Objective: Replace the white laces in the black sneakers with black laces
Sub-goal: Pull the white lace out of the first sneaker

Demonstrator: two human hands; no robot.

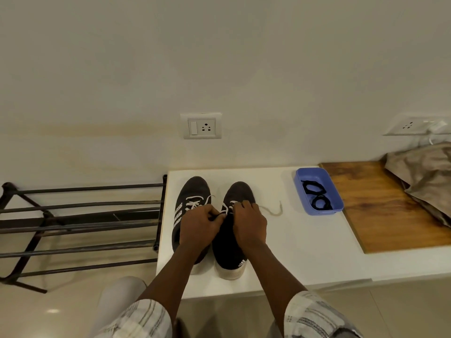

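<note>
Left hand: your left hand has its fingers curled tight, pinching a strand of the white lace over the gap between the shoes
Right hand: your right hand is curled over the lacing of the tray-side sneaker; it appears to grip the same lace, though the fingertips are hidden
Sneakers: both stand toes to the wall on the tabletop, side by side and nearly touching; the rack-side sneaker is fully laced in white
Loose end: one lace tail trails across the tabletop toward the blue tray
Black laces: two coiled black laces lie in the tray, apart from the shoes, untouched
Stage: by my reading you are early in unlacing the tray-side sneaker
Risk, snagging: pull one strand hard and the crossings may cinch; ease each row loose instead
Risk, shoe shifting: neither hand pins the shoe; a sharp tug could drag it into its neighbour
Risk, tray: the trailing tail could whip sideways and reach the tray
</note>
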